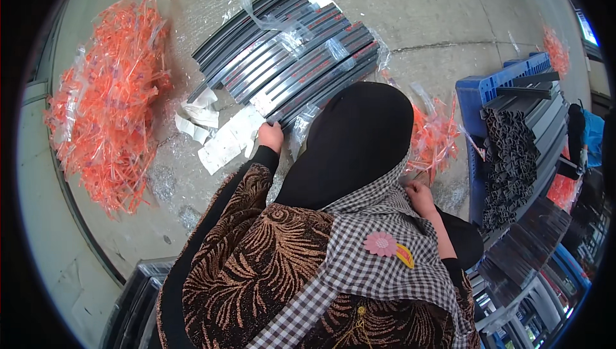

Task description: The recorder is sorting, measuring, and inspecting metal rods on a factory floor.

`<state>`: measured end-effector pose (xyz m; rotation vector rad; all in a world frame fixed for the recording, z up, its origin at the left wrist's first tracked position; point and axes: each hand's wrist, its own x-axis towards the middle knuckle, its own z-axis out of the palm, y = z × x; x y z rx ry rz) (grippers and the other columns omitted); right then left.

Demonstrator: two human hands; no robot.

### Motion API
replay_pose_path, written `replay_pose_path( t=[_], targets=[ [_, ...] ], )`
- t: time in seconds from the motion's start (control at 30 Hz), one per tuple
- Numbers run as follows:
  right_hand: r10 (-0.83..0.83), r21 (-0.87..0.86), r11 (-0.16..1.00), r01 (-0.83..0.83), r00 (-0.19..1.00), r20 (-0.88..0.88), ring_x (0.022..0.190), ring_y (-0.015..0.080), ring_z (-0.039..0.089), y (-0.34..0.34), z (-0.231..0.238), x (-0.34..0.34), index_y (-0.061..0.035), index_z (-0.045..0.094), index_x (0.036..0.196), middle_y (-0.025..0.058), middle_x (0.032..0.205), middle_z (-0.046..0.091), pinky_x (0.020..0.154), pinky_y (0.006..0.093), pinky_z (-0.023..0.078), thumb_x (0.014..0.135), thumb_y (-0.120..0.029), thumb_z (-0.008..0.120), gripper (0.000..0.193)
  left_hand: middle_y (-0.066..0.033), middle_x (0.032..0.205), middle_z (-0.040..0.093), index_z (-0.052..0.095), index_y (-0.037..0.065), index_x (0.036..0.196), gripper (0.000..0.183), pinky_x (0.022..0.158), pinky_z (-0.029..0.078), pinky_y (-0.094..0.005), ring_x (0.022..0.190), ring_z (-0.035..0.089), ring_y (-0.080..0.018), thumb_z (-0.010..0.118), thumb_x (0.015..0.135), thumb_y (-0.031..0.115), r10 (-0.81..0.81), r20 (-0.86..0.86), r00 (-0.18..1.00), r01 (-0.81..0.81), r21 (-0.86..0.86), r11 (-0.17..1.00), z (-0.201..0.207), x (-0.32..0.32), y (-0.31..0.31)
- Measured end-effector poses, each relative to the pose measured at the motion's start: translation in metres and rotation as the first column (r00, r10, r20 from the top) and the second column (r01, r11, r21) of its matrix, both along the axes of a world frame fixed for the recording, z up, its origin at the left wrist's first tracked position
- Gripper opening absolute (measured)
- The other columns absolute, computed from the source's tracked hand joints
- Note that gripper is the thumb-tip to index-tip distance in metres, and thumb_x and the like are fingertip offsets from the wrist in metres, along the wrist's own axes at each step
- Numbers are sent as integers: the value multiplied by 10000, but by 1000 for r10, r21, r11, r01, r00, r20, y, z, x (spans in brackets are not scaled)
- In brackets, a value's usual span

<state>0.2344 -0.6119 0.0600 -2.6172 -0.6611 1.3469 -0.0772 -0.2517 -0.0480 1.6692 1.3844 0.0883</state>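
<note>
Long dark grey profile strips (pixel 292 47) lie side by side in a stack on the floor, with pieces of clear plastic wrap across them. My left hand (pixel 271 137) is closed at the near left end of the stack, its fingers on the end of one strip. White torn paper (pixel 232 138) lies beside that hand. My right hand (pixel 421 197) is low on the right, beside my black-clothed knee, with its fingers curled together. Whatever is in those fingers, if anything, is hidden. My black-covered leg (pixel 366 137) blocks the near right end of the stack.
A large heap of orange plastic strips (pixel 115 105) rises on the left, and a smaller orange pile (pixel 433 134) sits right of my knee. Farther right, a blue plastic crate (pixel 471 102) stands by many stacked dark profiles (pixel 510 163). Loose clear wrap (pixel 163 182) litters the floor.
</note>
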Motion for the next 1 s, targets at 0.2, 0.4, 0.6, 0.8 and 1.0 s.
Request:
replay_pose_path(
  t=[0.2,0.4,0.6,0.8,1.0],
  targets=[
    [8,18,1000,-8,1000,-4,812,279,609,5,-4,-2,-56,629,1014,113,911,654,748,335,479,799,-194,563,264,-202,832,581,569,-36,872,219,717,465,-414,771,555,-372,499,787,154,-116,-59,991,128,261,957,14,19,-13],
    [21,64,998,-22,1000,16,803,279,609,-3,0,-3,-60,632,1006,111,900,654,741,336,479,798,-197,564,258,-187,838,569,566,-27,907,210,716,463,-415,766,546,-360,507,779,129,-195,-131,972,234,525,818,26,27,-2],
    [24,71,997,-27,999,47,795,279,609,-20,4,-5,-63,636,998,109,889,654,733,337,479,798,-200,565,252,-165,835,536,558,26,894,154,726,461,-421,774,528,-340,475,797,113,-283,-331,900,429,556,712,1,79,8],
    [-17,57,998,12,997,81,786,279,608,-29,2,-11,-67,639,990,107,878,654,726,338,479,798,-203,566,247,-159,863,540,541,33,895,150,712,468,-408,773,532,-350,429,821,100,-188,-348,919,368,577,729,-7,97,-2],
    [-47,49,998,43,995,90,778,279,608,-45,3,-22,-70,642,982,105,866,654,719,339,479,798,-206,567,241,-180,841,563,520,15,891,143,710,469,-425,767,552,-384,446,799,96,-273,-347,897,413,440,798,-25,97,12]
  ],
)
